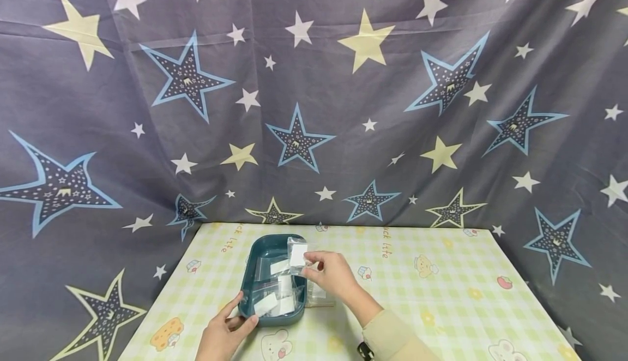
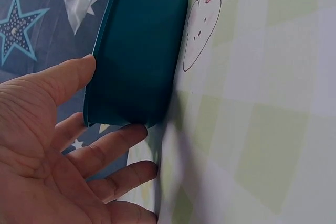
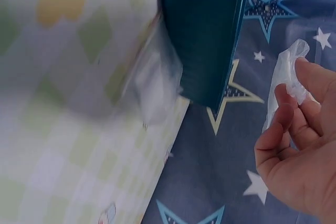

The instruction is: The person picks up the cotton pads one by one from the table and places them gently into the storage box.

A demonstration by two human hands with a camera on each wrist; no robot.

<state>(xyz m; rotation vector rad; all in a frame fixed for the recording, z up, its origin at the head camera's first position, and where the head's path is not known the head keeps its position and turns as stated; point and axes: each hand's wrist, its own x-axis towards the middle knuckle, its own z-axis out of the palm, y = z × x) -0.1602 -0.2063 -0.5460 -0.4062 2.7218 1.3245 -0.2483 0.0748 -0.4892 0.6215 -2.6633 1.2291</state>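
In the head view a dark teal plastic bin [image 1: 275, 321] stands on the table, holding several small clear plastic bags with white pieces [image 1: 266, 304]. My left hand [image 1: 225, 331] holds its near left corner, thumb at the front rim and index finger along the left side; the left wrist view shows the thumb [image 2: 79, 77] against the rim. Over the bin's right side, my right hand [image 1: 333, 276] pinches a clear bag with a white piece inside [image 1: 297, 254] between thumb and fingers. The right wrist view shows this raised bag [image 3: 283, 77] beyond the bin's wall.
Another clear bag [image 1: 320, 295] lies on the table just right of the bin, partly hidden by my right arm. A green-checked cloth [image 1: 441, 306] with cartoon prints covers the table. A grey curtain with stars [image 1: 314, 88] hangs behind.
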